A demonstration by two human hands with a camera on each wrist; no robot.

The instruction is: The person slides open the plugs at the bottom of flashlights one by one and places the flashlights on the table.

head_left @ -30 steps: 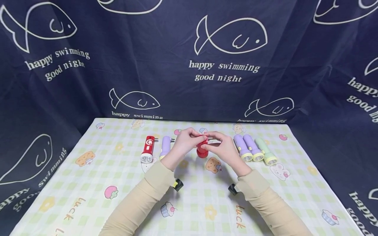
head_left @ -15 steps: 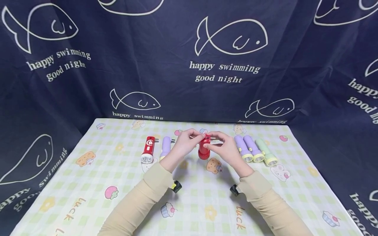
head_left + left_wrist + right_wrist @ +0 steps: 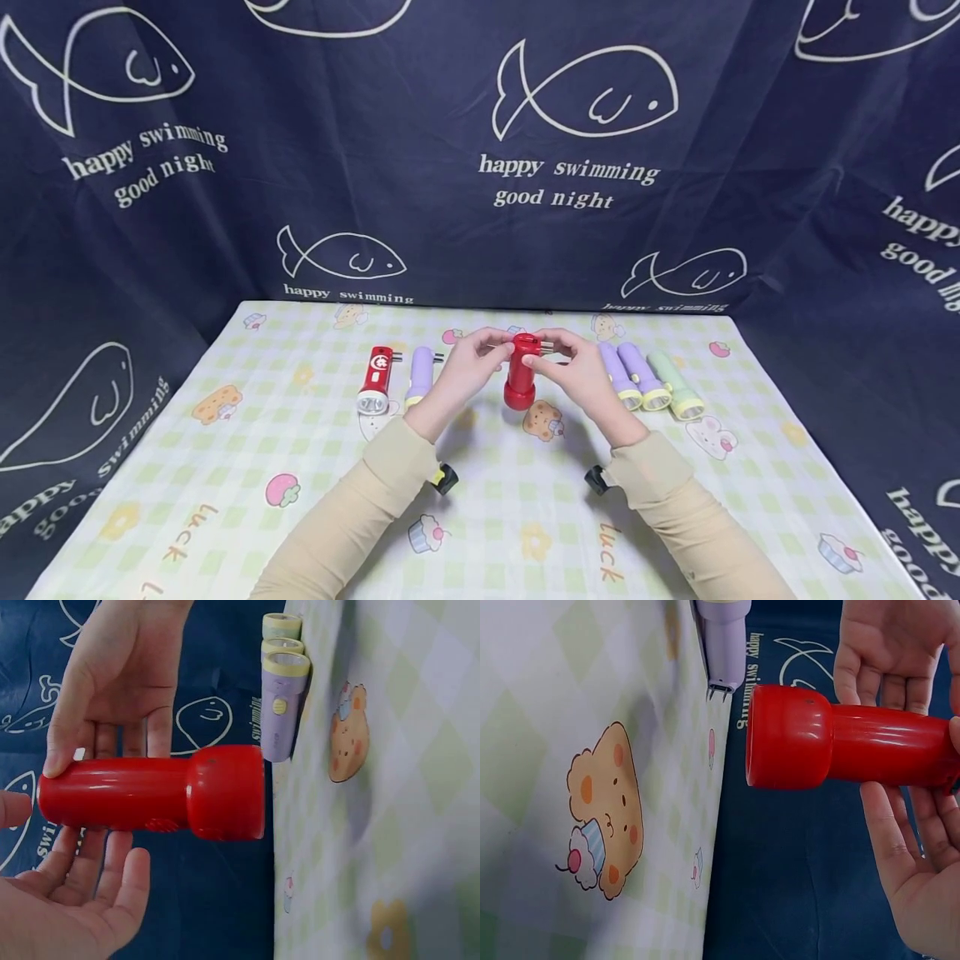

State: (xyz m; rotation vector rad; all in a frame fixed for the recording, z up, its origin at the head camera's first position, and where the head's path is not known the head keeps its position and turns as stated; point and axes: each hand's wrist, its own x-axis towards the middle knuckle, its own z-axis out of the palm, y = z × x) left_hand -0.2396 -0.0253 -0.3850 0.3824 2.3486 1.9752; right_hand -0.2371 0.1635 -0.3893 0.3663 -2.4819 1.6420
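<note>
Red flashlight (image 3: 519, 387) is held wide end down above the bench (image 3: 330, 467), its upper end gripped by the half-curled fingers of the left hand (image 3: 476, 358) and right hand (image 3: 576, 367). Handling or checking appears in hand; next, steady two-handed support seems called for.

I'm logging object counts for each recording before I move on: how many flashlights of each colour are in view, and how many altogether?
Red flashlights: 2, one of them held
Purple flashlights: 3
Pale green flashlight: 1
Total: 6
</note>
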